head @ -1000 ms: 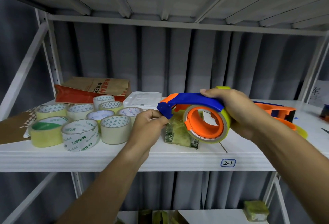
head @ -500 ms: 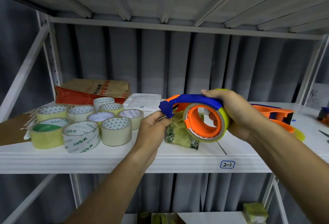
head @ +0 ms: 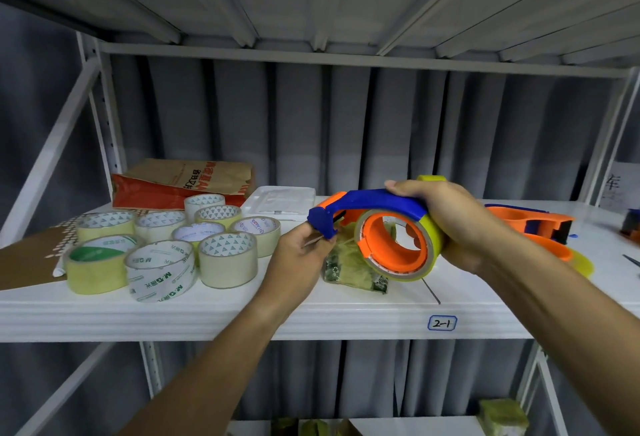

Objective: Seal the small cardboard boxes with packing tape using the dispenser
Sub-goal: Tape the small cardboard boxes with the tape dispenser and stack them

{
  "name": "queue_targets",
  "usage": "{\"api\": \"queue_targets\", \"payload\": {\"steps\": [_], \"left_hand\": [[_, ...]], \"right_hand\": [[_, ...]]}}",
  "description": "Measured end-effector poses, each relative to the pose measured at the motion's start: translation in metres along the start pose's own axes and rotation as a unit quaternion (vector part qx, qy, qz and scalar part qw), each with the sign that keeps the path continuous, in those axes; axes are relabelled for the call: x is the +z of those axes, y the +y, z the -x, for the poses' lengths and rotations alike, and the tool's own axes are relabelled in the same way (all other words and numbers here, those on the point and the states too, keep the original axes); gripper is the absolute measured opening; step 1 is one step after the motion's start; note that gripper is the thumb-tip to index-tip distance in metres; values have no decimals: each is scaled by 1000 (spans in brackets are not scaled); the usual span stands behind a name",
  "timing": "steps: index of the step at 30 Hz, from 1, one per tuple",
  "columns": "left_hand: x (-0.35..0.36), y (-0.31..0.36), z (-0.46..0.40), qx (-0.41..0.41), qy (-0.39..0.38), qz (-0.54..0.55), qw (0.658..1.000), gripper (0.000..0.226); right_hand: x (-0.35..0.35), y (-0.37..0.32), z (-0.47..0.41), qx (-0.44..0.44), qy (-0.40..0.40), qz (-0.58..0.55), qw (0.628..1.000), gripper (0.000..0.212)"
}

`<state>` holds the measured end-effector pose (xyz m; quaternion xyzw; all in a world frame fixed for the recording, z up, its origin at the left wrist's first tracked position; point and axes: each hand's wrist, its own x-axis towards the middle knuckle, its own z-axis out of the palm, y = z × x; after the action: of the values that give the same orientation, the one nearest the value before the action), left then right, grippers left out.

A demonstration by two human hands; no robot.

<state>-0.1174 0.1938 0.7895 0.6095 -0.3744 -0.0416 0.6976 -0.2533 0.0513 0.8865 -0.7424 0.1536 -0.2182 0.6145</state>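
Note:
My right hand (head: 450, 221) grips a blue and orange tape dispenser (head: 374, 217) loaded with a yellowish roll (head: 434, 245), held just above the white shelf (head: 207, 311). My left hand (head: 301, 255) pinches at the dispenser's blue front tip, where the tape end seems to be; the tape itself is too thin to make out. Under the dispenser lies a small box wrapped in yellowish tape (head: 349, 266).
Several tape rolls (head: 162, 262) crowd the shelf's left part, with a brown and red paper bag (head: 183, 183) and a white tray (head: 280, 200) behind. A second orange dispenser (head: 530, 224) lies at the right. The lower shelf holds more wrapped boxes (head: 504, 413).
My left hand's fingers have shifted slightly under the dispenser's blue tip. The dispenser has stayed nearly where it was in my right hand.

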Motion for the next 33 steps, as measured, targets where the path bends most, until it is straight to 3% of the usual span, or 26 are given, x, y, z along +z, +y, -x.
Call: {"api": "queue_targets", "payload": {"steps": [3, 8, 22, 33], "left_hand": [[3, 4, 2, 0, 20, -7, 1000, 25], [3, 3, 2, 3, 29, -54, 998, 31], [12, 2, 4, 40, 45, -118, 991, 31], [17, -4, 3, 62, 79, -111, 989, 26]], "right_hand": [[-1, -1, 3, -16, 5, 25, 1000, 20], [-8, -6, 8, -37, 18, 105, 994, 35], [-22, -8, 14, -46, -9, 182, 982, 29], [-60, -4, 23, -66, -10, 156, 985, 25]]}}
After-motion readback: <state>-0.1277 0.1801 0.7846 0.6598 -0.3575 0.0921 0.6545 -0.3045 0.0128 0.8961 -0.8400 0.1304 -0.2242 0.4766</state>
